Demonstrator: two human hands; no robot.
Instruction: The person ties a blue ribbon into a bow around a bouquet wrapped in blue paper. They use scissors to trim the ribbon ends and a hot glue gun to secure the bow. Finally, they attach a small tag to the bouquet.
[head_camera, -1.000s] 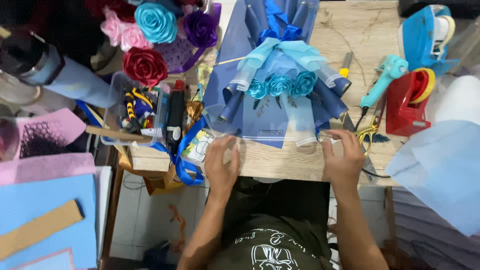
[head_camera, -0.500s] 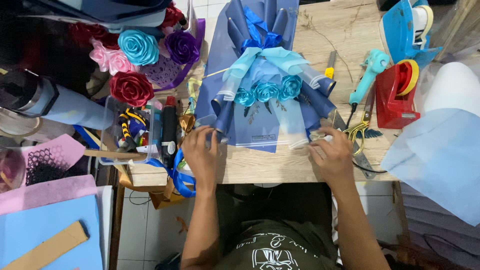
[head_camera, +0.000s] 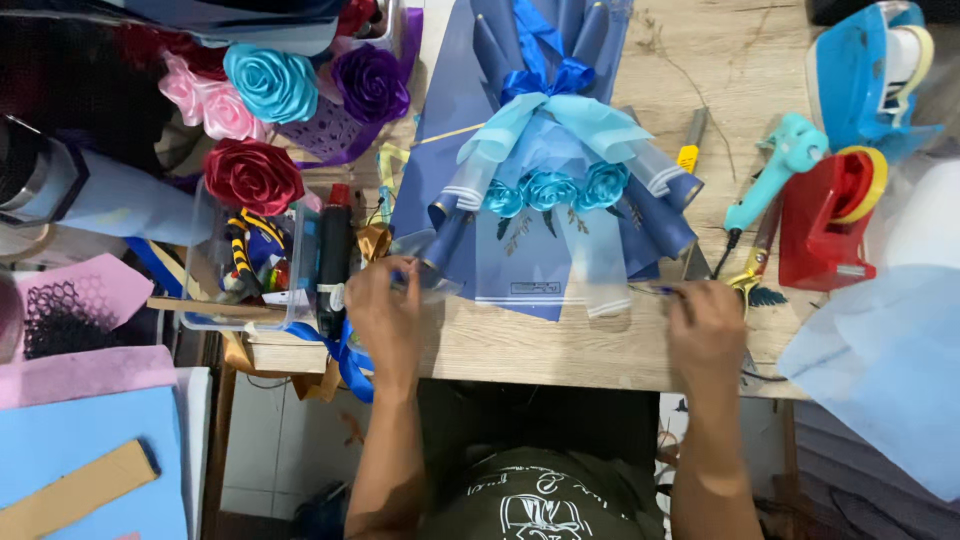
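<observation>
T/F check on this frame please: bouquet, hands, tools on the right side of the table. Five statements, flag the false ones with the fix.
1. The bouquet lies on the wooden table, wrapped in blue paper. True.
2. The left hand rests at the bouquet's lower left edge, beside a clear plastic bin. True.
3. The right hand holds the glue gun. False: the turquoise glue gun lies untouched on the table, above that hand.
4. The three small roses in the bouquet are red. False: they are blue.
5. A red tape dispenser stands right of the glue gun. True.
</observation>
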